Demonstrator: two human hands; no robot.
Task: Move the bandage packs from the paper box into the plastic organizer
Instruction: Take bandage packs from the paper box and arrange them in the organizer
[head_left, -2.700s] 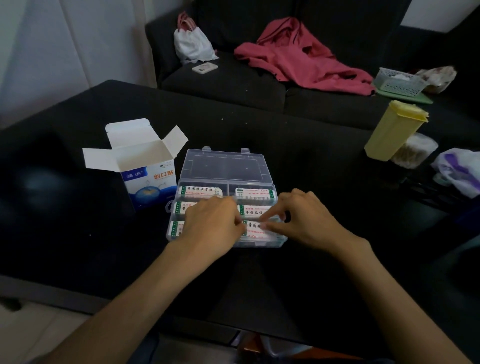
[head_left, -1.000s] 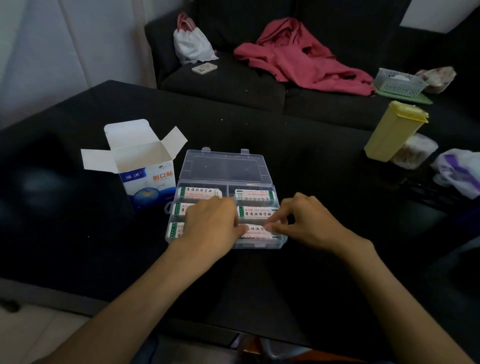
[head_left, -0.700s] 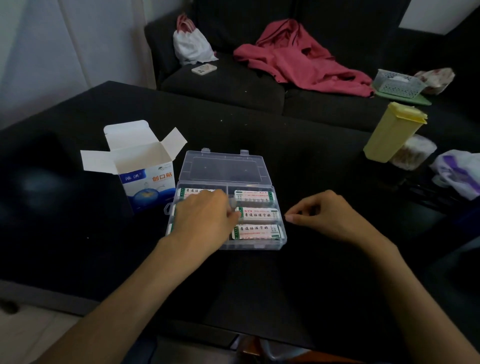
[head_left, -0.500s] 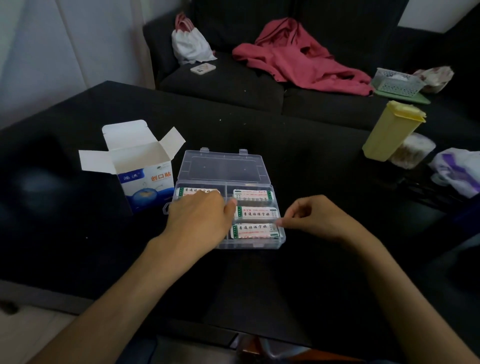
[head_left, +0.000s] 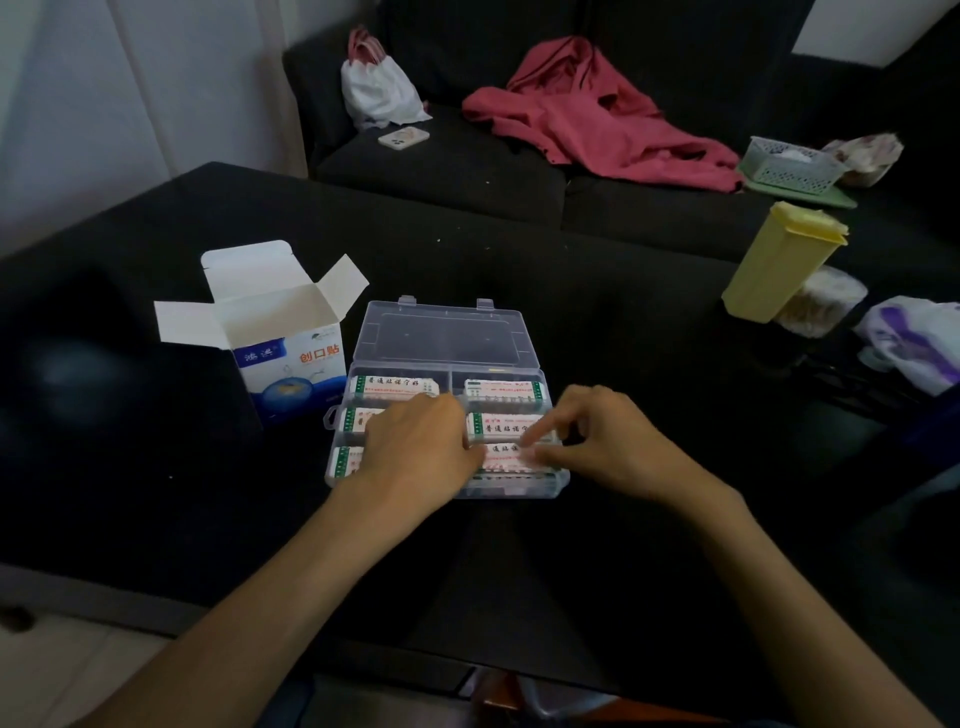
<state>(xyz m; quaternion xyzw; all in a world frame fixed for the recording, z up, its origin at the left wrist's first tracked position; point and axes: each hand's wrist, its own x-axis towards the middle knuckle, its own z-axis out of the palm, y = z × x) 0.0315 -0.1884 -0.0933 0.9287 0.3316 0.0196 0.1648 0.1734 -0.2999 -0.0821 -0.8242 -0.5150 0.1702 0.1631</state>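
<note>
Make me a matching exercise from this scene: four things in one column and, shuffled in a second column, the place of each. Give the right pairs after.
Things
1. paper box
2. yellow container
3. red garment
4. right hand

Places
A. spread on the dark sofa behind the table
B. standing open, just left of the plastic organizer
C. fingertips on a bandage pack in the organizer's near right compartment
D. upright near the table's far right edge

Pairs: 1-B, 2-D, 3-A, 4-C
</note>
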